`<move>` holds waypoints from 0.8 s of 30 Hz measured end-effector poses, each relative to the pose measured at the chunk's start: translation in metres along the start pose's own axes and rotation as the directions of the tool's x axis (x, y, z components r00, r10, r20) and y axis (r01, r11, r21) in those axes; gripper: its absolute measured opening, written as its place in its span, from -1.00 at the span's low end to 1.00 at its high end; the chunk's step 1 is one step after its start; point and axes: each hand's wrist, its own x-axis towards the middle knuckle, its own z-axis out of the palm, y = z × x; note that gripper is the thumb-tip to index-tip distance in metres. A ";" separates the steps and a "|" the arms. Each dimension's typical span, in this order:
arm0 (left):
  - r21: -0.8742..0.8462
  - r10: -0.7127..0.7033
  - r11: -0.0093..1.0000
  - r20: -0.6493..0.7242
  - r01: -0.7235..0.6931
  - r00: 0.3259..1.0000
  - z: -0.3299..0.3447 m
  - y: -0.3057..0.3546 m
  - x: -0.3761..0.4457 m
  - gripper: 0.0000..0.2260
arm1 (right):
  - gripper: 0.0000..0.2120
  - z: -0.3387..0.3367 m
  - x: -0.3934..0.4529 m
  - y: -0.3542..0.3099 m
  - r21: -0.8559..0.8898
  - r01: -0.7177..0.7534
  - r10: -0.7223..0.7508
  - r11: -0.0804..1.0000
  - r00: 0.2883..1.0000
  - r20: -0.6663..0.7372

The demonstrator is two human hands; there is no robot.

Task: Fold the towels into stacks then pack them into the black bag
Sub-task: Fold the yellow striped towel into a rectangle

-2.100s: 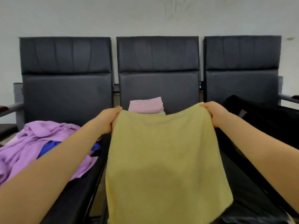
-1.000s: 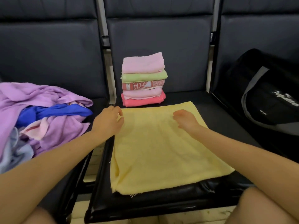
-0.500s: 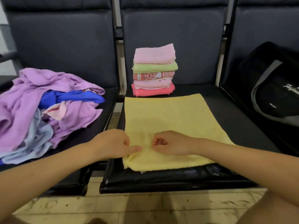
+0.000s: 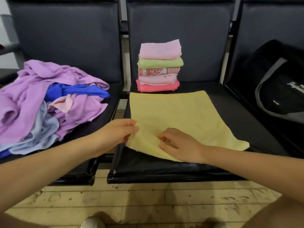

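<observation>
left hand [image 4: 115,134] pinches near-left corner of yellow towel [image 4: 177,116], lifted, folded inward. right hand [image 4: 179,145] rests on near edge, fingers curled, pinching cloth. towel flat on middle seat [image 4: 164,168]. folded stack [image 4: 159,66]: 5 towels. unfolded pile [image 4: 49,99] on left seat. black bag [image 4: 279,89] right. versus 0.5 s ago: corner raised, hands further apart.

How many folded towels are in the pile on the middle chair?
5, stacked at the back of the middle seat: pink towel on top, green towel, patterned towel, pale pink towel, coral towel at the bottom. Thinner ones could hide between.
</observation>
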 end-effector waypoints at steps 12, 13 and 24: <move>0.812 0.077 0.565 0.129 -0.150 0.989 -0.004 -0.009 -0.014 -0.50 | -0.61 -0.013 -0.019 -0.005 -0.161 0.303 -0.298 0.939 0.953 0.055; 0.834 0.143 0.515 0.145 -0.199 0.979 -0.005 -0.011 -0.015 -0.56 | -0.61 -0.013 -0.019 -0.005 -0.177 0.329 -0.323 0.927 0.944 0.065; 0.949 0.401 0.185 0.163 -0.254 0.901 -0.005 -0.019 -0.006 -0.62 | -0.68 -0.012 -0.009 -0.001 -0.125 0.353 -0.356 0.927 0.934 0.000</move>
